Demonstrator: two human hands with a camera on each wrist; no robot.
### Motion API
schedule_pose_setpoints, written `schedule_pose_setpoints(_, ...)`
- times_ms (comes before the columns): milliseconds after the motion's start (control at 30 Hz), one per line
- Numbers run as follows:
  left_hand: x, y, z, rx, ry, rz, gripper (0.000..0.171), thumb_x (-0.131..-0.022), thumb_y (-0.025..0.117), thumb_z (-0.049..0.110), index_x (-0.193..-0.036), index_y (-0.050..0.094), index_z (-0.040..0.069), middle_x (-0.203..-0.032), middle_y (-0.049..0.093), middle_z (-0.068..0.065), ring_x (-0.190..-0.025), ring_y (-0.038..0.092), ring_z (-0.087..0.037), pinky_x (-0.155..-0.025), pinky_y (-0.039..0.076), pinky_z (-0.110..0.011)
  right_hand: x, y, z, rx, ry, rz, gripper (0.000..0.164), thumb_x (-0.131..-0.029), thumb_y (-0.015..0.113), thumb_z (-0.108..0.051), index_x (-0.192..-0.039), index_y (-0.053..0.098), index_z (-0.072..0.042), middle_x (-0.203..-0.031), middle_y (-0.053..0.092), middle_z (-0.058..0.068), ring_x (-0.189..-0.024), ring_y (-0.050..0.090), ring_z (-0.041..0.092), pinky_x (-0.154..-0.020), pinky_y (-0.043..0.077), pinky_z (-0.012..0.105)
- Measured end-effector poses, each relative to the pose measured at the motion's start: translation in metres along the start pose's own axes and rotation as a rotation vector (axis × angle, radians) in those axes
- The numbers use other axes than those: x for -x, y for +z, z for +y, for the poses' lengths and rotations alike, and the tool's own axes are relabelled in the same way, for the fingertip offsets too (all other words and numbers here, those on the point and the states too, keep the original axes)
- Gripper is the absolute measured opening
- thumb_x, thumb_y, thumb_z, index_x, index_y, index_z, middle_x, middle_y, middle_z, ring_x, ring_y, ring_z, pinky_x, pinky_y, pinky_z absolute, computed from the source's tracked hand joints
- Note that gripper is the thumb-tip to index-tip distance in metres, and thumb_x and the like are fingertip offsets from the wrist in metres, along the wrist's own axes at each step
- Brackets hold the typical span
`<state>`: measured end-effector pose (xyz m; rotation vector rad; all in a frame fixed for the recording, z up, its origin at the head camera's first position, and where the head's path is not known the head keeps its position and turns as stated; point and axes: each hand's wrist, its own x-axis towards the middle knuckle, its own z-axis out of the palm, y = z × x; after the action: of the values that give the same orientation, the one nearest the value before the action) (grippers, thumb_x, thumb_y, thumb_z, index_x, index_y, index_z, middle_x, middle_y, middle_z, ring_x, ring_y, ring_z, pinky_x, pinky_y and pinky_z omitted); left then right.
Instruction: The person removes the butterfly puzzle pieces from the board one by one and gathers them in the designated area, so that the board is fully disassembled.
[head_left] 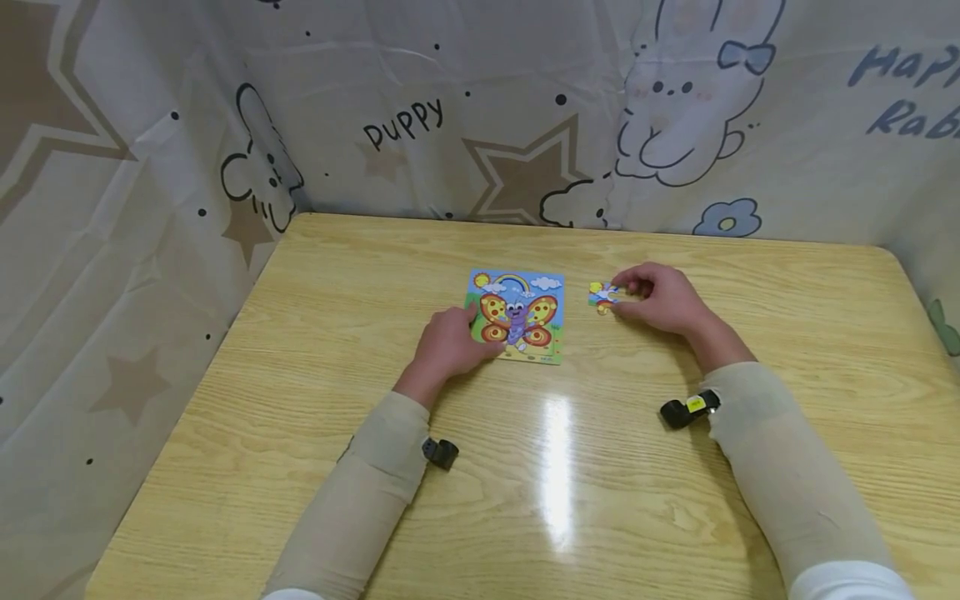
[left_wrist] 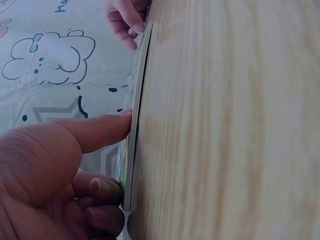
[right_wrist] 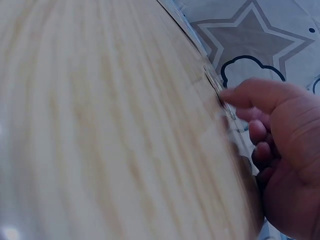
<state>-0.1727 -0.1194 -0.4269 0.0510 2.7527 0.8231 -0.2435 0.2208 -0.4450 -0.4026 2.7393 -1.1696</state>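
Note:
A square butterfly jigsaw puzzle [head_left: 517, 321] lies flat on the table with its picture facing up. My left hand [head_left: 448, 343] holds it at the near left corner, thumb on the near edge and fingers along the left side. In the left wrist view the thin edge of the puzzle [left_wrist: 138, 125] shows beside the thumb. To the right, apart from that puzzle, my right hand [head_left: 663, 298] pinches a small colourful cluster of puzzle pieces [head_left: 602, 295] between thumb and fingers, low over the table or on it. Fingertips hide part of this cluster.
The wooden table [head_left: 480, 467] extends on every side of the puzzle. Behind it and to the left hangs a pale curtain [head_left: 420, 183] with stars and cartoon animals. A black strap [head_left: 690, 408] is at the right wrist and a small black device [head_left: 441, 452] at the left.

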Motion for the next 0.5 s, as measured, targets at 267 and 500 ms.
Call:
schedule_pose_setpoints(267, 0.0, 0.0, 0.001, 0.005, 0.011, -0.005, 0.087, -0.084, 0.079, 0.046, -0.15, 0.043, 0.002, -0.141, 0.054, -0.019, -0.123, 0.053, -0.034, -0.098, 0.044, -0.044, 0.002, 0.003, 0.003, -0.086, -0.013, 0.069, 0.04, -0.082, 0.083, -0.015, -0.117, 0.069, -0.002, -0.094, 0.055, 0.014, -0.081, 0.044, 0.024, -0.068, 0.036, 0.028)
schedule_pose_setpoints(500, 0.001, -0.002, 0.001, 0.006, 0.007, -0.009, 0.087, -0.084, 0.08, 0.045, -0.15, 0.043, 0.001, -0.141, 0.054, -0.019, -0.119, 0.055, -0.031, -0.097, 0.045, -0.043, 0.004, 0.014, -0.008, -0.156, -0.054, 0.139, 0.037, -0.083, 0.083, -0.014, -0.114, 0.069, -0.001, -0.092, 0.053, 0.013, -0.079, 0.044, 0.025, -0.065, 0.035, 0.028)
